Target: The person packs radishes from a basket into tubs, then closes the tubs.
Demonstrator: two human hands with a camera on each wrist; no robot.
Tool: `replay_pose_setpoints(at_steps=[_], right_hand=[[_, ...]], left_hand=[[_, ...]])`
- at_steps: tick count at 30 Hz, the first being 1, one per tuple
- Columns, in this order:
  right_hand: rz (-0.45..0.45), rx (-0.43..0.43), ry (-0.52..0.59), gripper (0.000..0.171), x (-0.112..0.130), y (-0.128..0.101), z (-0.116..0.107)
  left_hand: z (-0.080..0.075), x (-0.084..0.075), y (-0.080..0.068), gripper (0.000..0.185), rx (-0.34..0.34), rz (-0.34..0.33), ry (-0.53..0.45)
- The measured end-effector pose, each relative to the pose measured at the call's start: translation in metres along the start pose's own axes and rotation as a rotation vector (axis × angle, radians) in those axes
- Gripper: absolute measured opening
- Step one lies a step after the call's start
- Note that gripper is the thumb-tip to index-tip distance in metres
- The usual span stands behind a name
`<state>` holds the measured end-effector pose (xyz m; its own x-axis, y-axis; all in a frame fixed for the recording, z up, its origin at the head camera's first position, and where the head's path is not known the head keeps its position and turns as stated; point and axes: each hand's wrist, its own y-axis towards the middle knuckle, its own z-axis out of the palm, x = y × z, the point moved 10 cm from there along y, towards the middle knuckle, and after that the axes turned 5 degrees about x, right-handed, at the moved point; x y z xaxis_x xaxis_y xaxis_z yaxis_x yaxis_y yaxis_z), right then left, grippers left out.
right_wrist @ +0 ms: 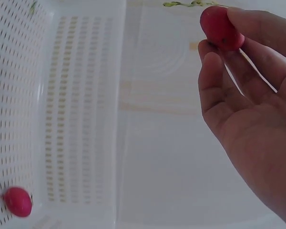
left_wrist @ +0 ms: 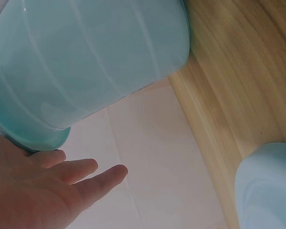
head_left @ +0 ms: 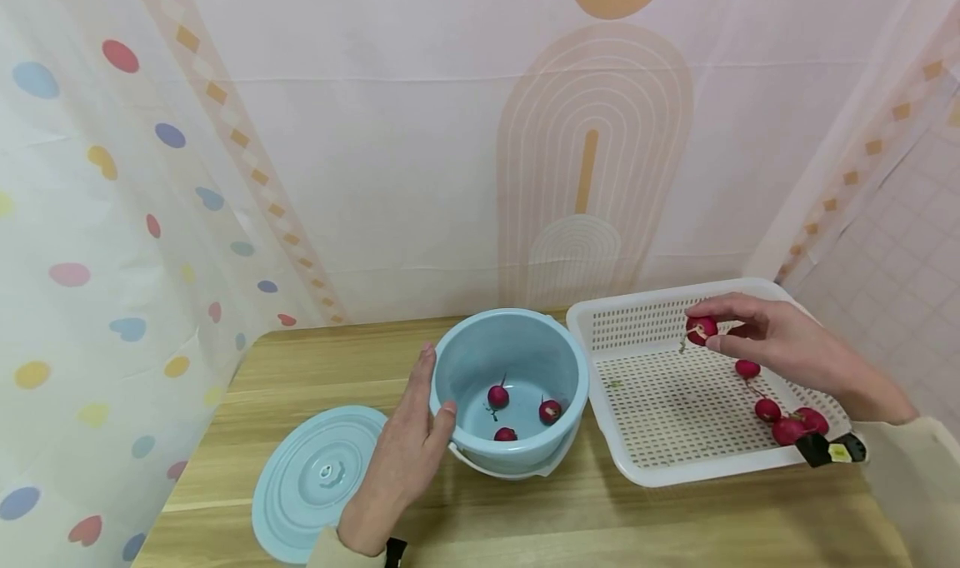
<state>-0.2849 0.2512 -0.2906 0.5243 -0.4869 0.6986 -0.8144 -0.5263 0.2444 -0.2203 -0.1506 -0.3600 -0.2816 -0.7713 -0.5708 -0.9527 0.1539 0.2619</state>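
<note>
Right hand (head_left: 780,343) raised over the far part of the basket (head_left: 645,306), thumb and fingertips (right_wrist: 214,67) pinching one radish (head_left: 701,329); its green stem sticks out past the fingers toward the bowl side. Remaining fingers loosely curved.

Left hand (head_left: 405,451) spread, fingers straight, palm flat against the outer wall of the bowl (head_left: 457,360); thumb at the rim. Left wrist view confirms contact at the bowl's rim, fingers extended.

Bowl sits on the counter (head_left: 600,518) between the two hands. Three radishes (head_left: 498,396) lie on its bottom.

More radishes (head_left: 787,426) lie in the basket below the right wrist, in a loose row along its edge. A small black object (head_left: 813,449) sits at the basket corner nearest the person.

Lid (head_left: 315,480) flat on the counter, just outside the left hand.
</note>
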Motion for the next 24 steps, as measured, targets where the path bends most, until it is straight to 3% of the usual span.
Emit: replay_pose_setpoints(at_steps=[8, 15, 24], right_hand=[[0.015, -0.030, 0.041, 0.037, 0.020, -0.007, 0.007], [-0.052, -0.073, 0.061, 0.040, 0.042, -0.010, 0.015], [-0.071, -0.131, 0.124, 0.040, 0.060, -0.010, 0.026]], left_hand=[[0.000, 0.001, -0.001, 0.071, -0.005, -0.004, 0.001], [0.000, 0.000, -0.001, 0.072, -0.007, 0.001, 0.004], [0.000, -0.001, 0.000, 0.071, -0.004, 0.003, 0.004]])
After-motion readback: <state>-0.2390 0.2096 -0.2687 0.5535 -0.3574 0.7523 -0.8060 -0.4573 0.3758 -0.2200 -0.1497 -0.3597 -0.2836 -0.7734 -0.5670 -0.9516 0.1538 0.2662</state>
